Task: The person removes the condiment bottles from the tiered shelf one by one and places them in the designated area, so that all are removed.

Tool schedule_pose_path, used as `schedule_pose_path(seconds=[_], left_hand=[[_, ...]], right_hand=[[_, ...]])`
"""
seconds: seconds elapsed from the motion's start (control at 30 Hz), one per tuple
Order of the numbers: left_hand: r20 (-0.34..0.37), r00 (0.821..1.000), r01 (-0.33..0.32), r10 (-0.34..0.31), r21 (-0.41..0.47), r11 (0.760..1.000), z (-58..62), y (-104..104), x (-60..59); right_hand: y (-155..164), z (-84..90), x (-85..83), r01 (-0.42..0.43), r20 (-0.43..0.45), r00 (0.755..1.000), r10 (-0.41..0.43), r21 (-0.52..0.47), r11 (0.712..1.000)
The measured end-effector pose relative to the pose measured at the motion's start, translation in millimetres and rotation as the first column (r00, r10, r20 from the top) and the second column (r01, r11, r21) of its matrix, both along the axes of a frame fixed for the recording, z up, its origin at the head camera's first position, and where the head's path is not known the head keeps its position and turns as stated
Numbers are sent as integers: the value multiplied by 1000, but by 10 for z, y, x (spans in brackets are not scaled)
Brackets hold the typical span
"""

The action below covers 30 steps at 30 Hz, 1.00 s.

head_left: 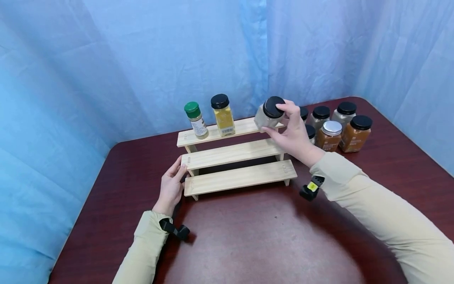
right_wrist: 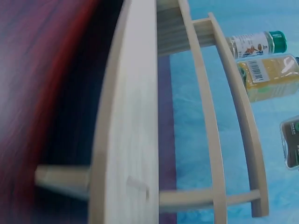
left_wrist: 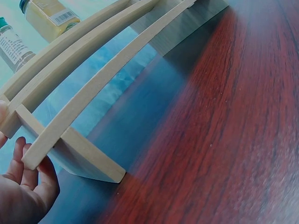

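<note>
A three-step wooden rack (head_left: pixel 237 178) stands on the dark red table (head_left: pixel 248 236). On its top step stand a green-capped jar (head_left: pixel 196 120) and a yellow-filled jar (head_left: pixel 222 114) with a black lid. My right hand (head_left: pixel 292 132) grips a grey spice jar (head_left: pixel 268 114) with a black lid, tilted just above the right end of the top step. My left hand (head_left: pixel 171 185) rests with straight fingers against the rack's left end (left_wrist: pixel 28 140). The right wrist view shows the rack (right_wrist: pixel 126 140) from the side, the two jars, and an edge of the held jar (right_wrist: pixel 292 142).
Several more spice jars (head_left: pixel 333 124) with black or silver lids stand grouped on the table right of the rack. Blue curtain (head_left: pixel 142 59) hangs close behind the table. The table's near part (head_left: pixel 255 244) lies in front of the rack.
</note>
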State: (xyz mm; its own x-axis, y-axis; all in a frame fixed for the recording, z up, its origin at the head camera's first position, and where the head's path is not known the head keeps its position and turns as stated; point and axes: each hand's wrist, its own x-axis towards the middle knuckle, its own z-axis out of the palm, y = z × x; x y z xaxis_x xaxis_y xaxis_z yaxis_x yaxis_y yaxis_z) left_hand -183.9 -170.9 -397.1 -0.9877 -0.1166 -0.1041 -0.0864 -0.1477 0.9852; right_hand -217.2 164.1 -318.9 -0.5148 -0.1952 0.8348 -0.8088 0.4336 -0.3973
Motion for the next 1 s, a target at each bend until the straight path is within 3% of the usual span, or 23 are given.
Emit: schedule_pose_path(seconds=[0.2,0.3,0.6,1.0], left_hand=[[43,999,2,-2,10,1000,26,-15,-9],[41,999,1,-2,22,1000,28,-18,1],[32,999,17,-17,19,1000,2,-26,-7],[31,999,15,-16,26,1000,19,-24,-12]], right_hand=[[211,-31,151,-49,-15,999,51,118,992],[308,-61,228,-18,-26,999,23,172,985],[582,-142,446,5,-114,993,22,233,973],[925,-315,640,10,-156,987,38,300,954]])
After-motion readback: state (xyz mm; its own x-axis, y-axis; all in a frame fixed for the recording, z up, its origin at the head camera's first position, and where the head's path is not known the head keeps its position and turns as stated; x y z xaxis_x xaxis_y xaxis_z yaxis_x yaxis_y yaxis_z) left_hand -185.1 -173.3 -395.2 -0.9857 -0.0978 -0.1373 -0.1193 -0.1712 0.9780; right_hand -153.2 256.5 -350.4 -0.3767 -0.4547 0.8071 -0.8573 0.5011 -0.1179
